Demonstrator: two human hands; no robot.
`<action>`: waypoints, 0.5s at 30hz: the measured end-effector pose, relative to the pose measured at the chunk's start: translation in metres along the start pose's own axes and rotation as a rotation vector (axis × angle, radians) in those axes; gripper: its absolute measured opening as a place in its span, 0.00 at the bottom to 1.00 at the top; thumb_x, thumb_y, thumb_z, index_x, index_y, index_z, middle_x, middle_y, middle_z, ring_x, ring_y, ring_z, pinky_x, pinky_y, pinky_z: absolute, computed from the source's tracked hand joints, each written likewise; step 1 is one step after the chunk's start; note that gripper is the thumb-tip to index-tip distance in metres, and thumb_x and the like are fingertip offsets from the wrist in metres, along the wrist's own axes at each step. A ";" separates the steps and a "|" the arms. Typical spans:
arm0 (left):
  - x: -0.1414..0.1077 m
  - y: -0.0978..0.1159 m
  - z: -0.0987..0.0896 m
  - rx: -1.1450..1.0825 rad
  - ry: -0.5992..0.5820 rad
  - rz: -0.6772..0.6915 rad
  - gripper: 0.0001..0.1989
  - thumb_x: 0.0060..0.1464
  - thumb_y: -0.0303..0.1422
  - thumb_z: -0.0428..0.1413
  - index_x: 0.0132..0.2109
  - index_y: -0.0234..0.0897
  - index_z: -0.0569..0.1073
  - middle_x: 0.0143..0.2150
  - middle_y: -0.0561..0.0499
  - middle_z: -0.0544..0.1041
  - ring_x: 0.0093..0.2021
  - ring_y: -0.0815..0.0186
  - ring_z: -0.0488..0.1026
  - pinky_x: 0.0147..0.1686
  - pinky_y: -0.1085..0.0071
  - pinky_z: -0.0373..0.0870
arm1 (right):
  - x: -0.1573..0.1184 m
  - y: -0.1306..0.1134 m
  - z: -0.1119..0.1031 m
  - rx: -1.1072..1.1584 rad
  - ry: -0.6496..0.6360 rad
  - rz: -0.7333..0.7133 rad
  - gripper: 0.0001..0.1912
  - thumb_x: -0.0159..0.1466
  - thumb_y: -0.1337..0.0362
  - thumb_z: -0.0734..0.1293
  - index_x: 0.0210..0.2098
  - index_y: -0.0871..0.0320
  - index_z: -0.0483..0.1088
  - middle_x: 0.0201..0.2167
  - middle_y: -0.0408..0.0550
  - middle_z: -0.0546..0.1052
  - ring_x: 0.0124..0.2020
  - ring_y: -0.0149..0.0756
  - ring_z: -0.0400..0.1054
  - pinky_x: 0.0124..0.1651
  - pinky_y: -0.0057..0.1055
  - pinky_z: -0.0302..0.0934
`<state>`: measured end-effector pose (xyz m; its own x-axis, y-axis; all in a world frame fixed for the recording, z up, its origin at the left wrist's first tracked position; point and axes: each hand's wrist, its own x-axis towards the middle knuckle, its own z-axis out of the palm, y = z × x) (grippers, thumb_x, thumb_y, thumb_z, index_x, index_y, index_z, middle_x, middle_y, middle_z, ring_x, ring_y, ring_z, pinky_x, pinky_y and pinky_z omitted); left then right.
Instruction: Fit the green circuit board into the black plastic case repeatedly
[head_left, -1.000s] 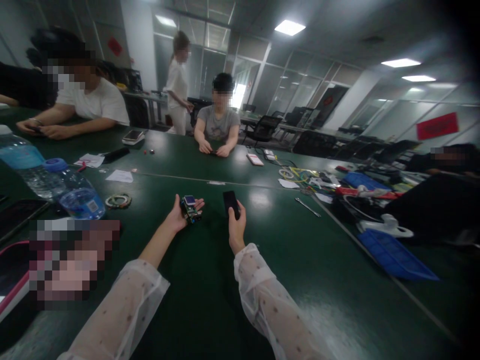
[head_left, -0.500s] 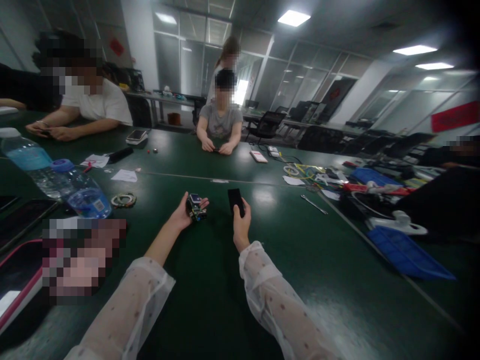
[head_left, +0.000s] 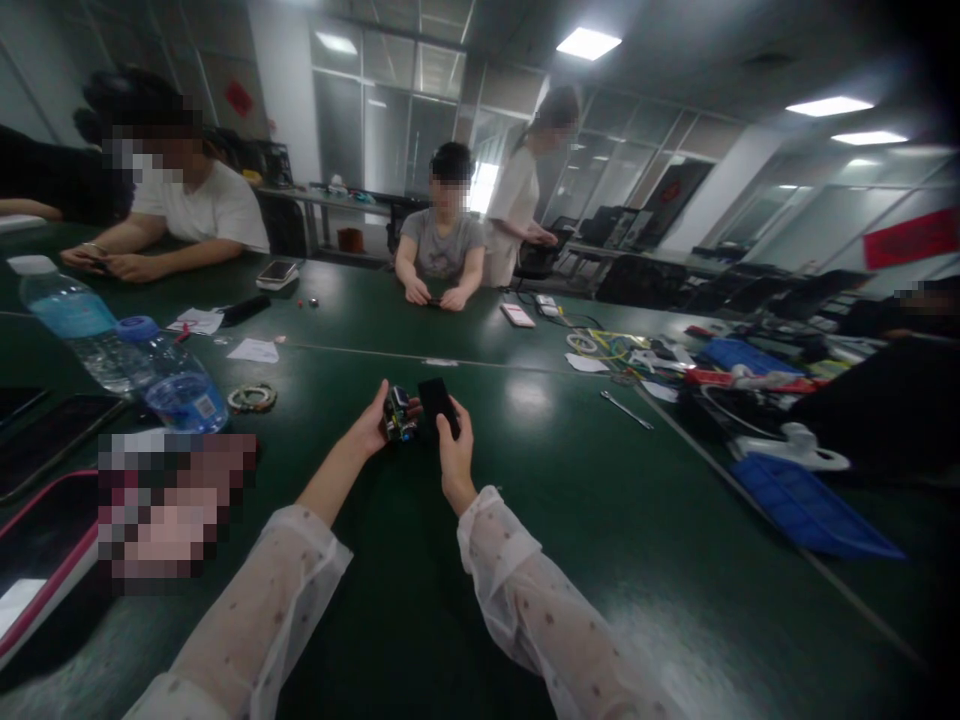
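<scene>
Over the green table (head_left: 405,620), my left hand (head_left: 373,422) is closed on a small circuit board assembly (head_left: 399,415) with exposed electronic parts. My right hand (head_left: 457,447) grips a flat, black, rectangular piece (head_left: 438,402); whether it is a phone or a cover I cannot tell. Its thumb lies on the face of the black piece, and the other fingers are mostly behind it. The two held things are close together, with the black piece just right of the circuit board.
At left stand two water bottles (head_left: 184,385), near a coiled bracelet (head_left: 252,398) and a pink-edged case (head_left: 60,550). A wrench (head_left: 627,410), tangled cables (head_left: 607,345) and a blue tray (head_left: 814,510) lie to the right. Across the table sits a person (head_left: 442,245); another (head_left: 517,200) stands behind.
My right hand has moved left with the black piece, closer to the circuit board. My left hand has turned the board slightly. The standing person behind has moved right.
</scene>
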<state>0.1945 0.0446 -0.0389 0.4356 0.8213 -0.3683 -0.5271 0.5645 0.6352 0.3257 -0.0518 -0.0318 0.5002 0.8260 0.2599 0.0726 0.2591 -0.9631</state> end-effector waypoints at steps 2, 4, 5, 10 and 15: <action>0.001 0.000 -0.001 0.038 0.047 -0.004 0.25 0.52 0.53 0.54 0.40 0.32 0.72 0.36 0.41 0.78 0.35 0.58 0.78 0.35 0.62 0.76 | -0.006 0.000 0.011 0.047 -0.027 -0.006 0.23 0.61 0.57 0.63 0.55 0.53 0.64 0.54 0.48 0.69 0.53 0.38 0.64 0.56 0.38 0.58; 0.003 -0.001 -0.002 0.052 0.083 -0.013 0.25 0.52 0.53 0.54 0.39 0.33 0.73 0.33 0.43 0.78 0.32 0.60 0.78 0.34 0.63 0.76 | -0.008 0.001 0.018 0.067 -0.033 -0.002 0.23 0.61 0.57 0.63 0.56 0.53 0.63 0.54 0.49 0.69 0.53 0.38 0.64 0.57 0.38 0.58; 0.005 -0.001 -0.002 0.050 0.090 -0.015 0.24 0.53 0.53 0.54 0.39 0.33 0.73 0.32 0.43 0.78 0.31 0.60 0.77 0.34 0.64 0.76 | -0.008 0.001 0.020 0.067 -0.033 0.004 0.23 0.61 0.58 0.63 0.56 0.53 0.63 0.54 0.49 0.69 0.53 0.38 0.64 0.57 0.38 0.58; 0.008 -0.002 0.001 0.048 0.123 -0.013 0.21 0.55 0.49 0.54 0.41 0.33 0.72 0.32 0.44 0.77 0.30 0.61 0.76 0.34 0.63 0.75 | -0.005 0.003 0.020 0.034 -0.038 0.026 0.23 0.60 0.57 0.64 0.55 0.53 0.64 0.53 0.48 0.70 0.53 0.39 0.64 0.57 0.39 0.57; -0.001 -0.003 0.012 0.085 0.129 -0.011 0.21 0.54 0.48 0.55 0.42 0.32 0.72 0.31 0.44 0.77 0.31 0.61 0.76 0.34 0.65 0.74 | -0.005 0.002 0.018 0.070 -0.060 0.094 0.23 0.60 0.57 0.65 0.55 0.52 0.64 0.54 0.49 0.69 0.53 0.40 0.65 0.56 0.39 0.59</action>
<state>0.2041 0.0408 -0.0323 0.3409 0.8223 -0.4557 -0.4573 0.5686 0.6838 0.3074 -0.0465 -0.0342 0.4495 0.8760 0.1747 -0.0333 0.2119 -0.9767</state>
